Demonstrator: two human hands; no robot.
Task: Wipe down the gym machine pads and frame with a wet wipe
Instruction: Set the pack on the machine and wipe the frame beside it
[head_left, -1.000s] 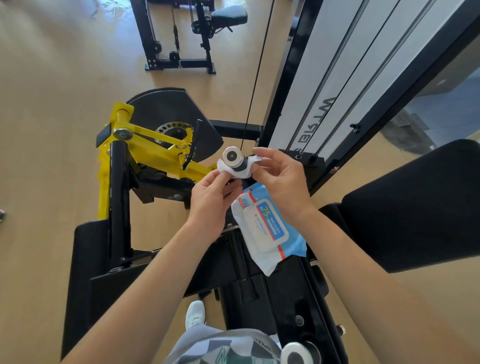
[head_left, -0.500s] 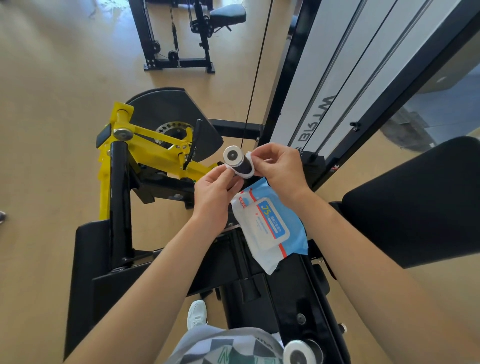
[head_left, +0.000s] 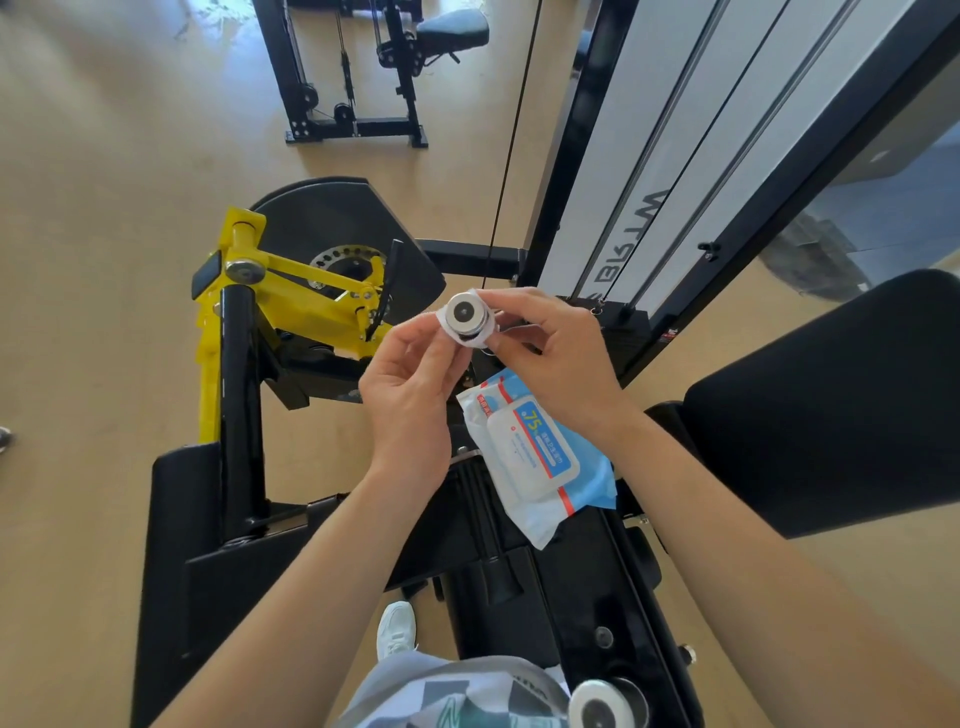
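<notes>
The white wet wipe (head_left: 451, 326) is wrapped around a round, silver-capped handle end (head_left: 464, 313) of the machine, right between the two hands. The right hand (head_left: 558, 353) comes in from the right, its fingers curled over the top of the wipe and the cap, thumb tucked under. The left hand (head_left: 410, 376) meets it from the near left, fingers bent and pinching the wipe's lower edge against the handle. Both hands are grasping the wipe, nearly touching each other around the cap.

Just near of the right hand's wrist, a blue-and-white pack of wipes (head_left: 535, 457) lies flat on the machine's black frame (head_left: 571, 597). A large black pad (head_left: 831, 405) sits to the right, well apart from the hands. To the left stands the yellow lever arm (head_left: 291, 291), and a second capped handle (head_left: 597, 706) shows at the near edge.
</notes>
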